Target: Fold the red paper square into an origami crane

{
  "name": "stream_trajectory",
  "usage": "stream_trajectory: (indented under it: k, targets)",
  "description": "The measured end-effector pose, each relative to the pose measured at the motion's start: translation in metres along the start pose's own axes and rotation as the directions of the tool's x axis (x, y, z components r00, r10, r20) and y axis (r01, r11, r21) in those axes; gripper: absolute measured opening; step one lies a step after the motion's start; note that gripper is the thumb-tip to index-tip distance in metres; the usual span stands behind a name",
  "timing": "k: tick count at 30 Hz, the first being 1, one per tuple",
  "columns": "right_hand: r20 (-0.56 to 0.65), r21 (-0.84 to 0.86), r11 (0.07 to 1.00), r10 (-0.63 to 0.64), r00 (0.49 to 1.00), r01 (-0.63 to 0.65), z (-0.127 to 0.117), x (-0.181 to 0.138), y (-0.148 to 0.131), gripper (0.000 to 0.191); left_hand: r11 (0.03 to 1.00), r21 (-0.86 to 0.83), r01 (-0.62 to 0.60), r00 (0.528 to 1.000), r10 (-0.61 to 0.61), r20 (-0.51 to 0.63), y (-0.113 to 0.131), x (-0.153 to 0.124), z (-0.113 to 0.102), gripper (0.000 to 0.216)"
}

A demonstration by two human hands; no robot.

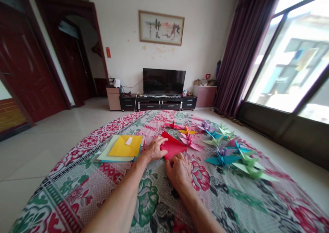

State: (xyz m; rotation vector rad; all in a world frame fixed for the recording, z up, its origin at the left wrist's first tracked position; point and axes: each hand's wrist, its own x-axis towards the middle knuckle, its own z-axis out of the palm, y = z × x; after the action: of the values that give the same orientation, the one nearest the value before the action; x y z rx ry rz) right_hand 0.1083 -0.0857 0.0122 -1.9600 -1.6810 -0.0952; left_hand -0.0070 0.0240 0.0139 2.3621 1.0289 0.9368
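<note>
A folded red paper sheet lies on the flowered cloth in front of me. My left hand rests at the sheet's left edge with its fingers curled onto the paper. My right hand presses down on the sheet's near corner, fingers bent and close together. Several folded paper cranes in red, pink, yellow, purple, teal and green stand to the right of the sheet.
A stack of coloured paper with a yellow sheet on top lies left of my hands. Beyond the cloth are tiled floor, a TV on a low cabinet, dark wooden doors at left and a large window with curtains at right.
</note>
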Motion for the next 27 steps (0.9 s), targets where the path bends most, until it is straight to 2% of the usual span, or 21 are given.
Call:
stream_trajectory:
  k: [9,15,21,23,27]
  targets:
    - [-0.022,-0.016,1.0,0.011,1.0,-0.012,0.003,0.0,0.002,0.024,0.999,0.049,0.003,0.996,-0.008,0.092,0.0,-0.001,-0.004,0.053]
    - [-0.045,-0.008,1.0,-0.004,0.999,0.004,0.007,0.001,0.003,0.022,0.999,0.017,-0.027,0.999,0.026,0.038,-0.003,-0.001,-0.001,0.038]
    - [-0.042,-0.01,1.0,0.009,0.999,-0.009,0.007,0.001,0.004,0.021,0.998,0.029,-0.052,0.985,0.056,-0.163,0.004,0.0,-0.011,0.026]
    - [-0.033,-0.004,1.0,0.009,0.999,-0.009,0.006,0.002,0.004,0.021,0.998,0.045,-0.039,0.986,0.045,-0.162,0.005,0.0,-0.013,0.019]
    - [-0.037,0.022,1.0,0.015,0.999,-0.014,0.007,0.004,0.005,0.021,0.999,0.033,-0.017,0.997,0.019,-0.081,0.002,-0.001,-0.013,0.01]
